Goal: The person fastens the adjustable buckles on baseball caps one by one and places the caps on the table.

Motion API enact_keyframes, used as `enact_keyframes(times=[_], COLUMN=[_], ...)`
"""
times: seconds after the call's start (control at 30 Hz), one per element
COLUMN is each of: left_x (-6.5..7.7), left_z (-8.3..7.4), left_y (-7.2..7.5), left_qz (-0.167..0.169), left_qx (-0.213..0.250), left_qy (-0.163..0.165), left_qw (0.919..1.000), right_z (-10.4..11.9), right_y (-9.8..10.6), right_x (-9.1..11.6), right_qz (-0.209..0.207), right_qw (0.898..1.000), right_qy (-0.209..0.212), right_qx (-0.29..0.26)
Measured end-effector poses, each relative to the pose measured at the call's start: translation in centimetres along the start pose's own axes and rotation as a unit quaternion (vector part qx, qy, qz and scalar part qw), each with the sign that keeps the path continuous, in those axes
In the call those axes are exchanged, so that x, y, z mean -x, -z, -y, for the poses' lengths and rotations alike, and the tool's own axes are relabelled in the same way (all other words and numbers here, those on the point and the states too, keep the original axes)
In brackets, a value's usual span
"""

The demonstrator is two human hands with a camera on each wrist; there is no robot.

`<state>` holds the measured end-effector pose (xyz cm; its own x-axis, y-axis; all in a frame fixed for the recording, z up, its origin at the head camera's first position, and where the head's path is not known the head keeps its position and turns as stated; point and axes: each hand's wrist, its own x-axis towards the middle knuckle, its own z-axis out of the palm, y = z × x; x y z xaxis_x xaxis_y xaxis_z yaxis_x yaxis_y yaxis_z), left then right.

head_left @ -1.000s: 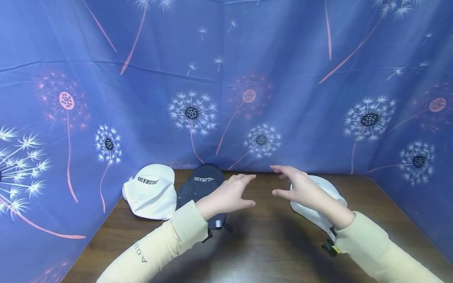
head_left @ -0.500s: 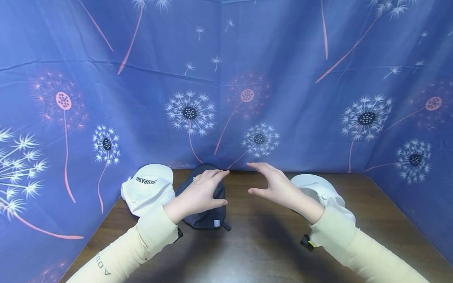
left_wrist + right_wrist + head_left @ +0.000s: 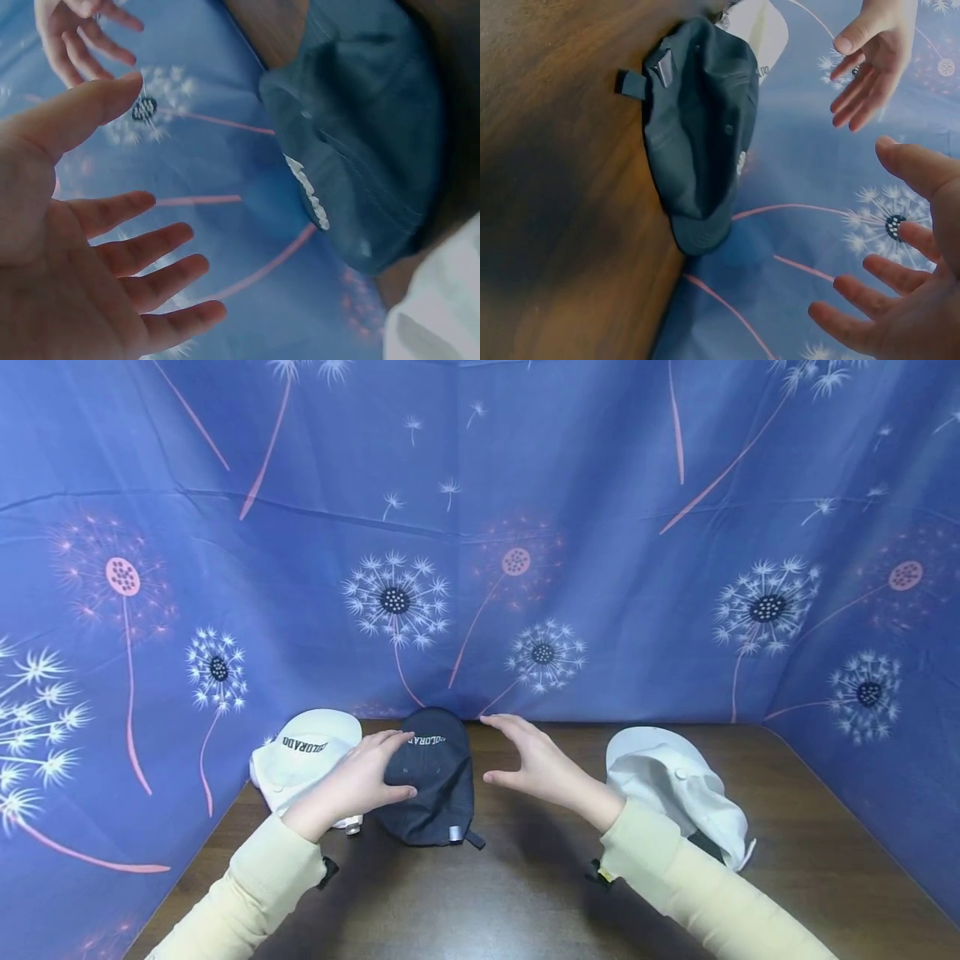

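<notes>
A dark navy baseball cap [image 3: 435,789] with COLORADO lettering lies on the wooden table, its brim toward the back curtain. My left hand [image 3: 358,783] hovers at its left side with fingers spread, overlapping a white COLORADO cap [image 3: 307,747] in the head view. To the dark cap's right, my right hand [image 3: 546,770] is held out, thumb apart from the fingers. Neither hand holds anything. In the right wrist view the dark cap [image 3: 701,127] shows a strap and a small metal buckle, with both palms facing each other beyond it.
Another white cap [image 3: 678,781] lies at the right, partly behind the right sleeve [image 3: 675,868]. A blue dandelion-print curtain [image 3: 615,610] rises along the back and both sides of the wooden table [image 3: 495,902].
Both hands have moved left. The left one passes from over the dark cap to its left side; the right one leaves the right white cap and comes near the dark cap's right side.
</notes>
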<state>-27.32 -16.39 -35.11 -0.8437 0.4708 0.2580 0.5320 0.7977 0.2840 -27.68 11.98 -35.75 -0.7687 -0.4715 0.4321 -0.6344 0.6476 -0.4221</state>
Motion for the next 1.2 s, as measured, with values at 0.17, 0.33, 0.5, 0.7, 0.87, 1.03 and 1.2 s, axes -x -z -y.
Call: enact_keyframes(times=[0.17, 0.33, 0.5, 0.7, 0.87, 1.03, 1.2], left_x=[0.8, 1.2, 1.6, 1.8, 1.8, 1.4, 0.9], left_z=[2.0, 3.3, 4.3, 6.0, 7.1, 7.3, 7.7], left_y=[-0.6, -1.1, -1.7, -2.9, -4.0, -4.6, -5.2], left_qz=[0.008, 0.032, 0.05, 0.049, 0.057, 0.08, 0.088], left_qx=[0.021, 0.033, 0.042, 0.039, 0.028, 0.034, 0.053], left_qy=[0.025, 0.047, 0.056, 0.045, 0.041, 0.06, 0.072], left_qw=[0.9994, 0.9979, 0.9964, 0.9971, 0.9971, 0.9945, 0.9922], right_z=[-0.2, -0.4, -0.6, -0.9, -1.4, -1.7, -1.9], right_y=[-1.4, -2.9, -4.7, -6.7, -8.1, -8.9, -9.3], right_x=[-0.5, -0.8, -1.1, -1.4, -1.5, -1.8, -2.2], right_qz=[0.02, 0.062, 0.089, 0.127, 0.16, 0.181, 0.184], right_qw=[1.0, 0.998, 0.995, 0.991, 0.986, 0.982, 0.981], right_qy=[-0.005, -0.008, -0.001, 0.004, -0.015, -0.035, -0.042], right_qx=[-0.009, -0.029, -0.039, -0.043, -0.048, -0.052, -0.048])
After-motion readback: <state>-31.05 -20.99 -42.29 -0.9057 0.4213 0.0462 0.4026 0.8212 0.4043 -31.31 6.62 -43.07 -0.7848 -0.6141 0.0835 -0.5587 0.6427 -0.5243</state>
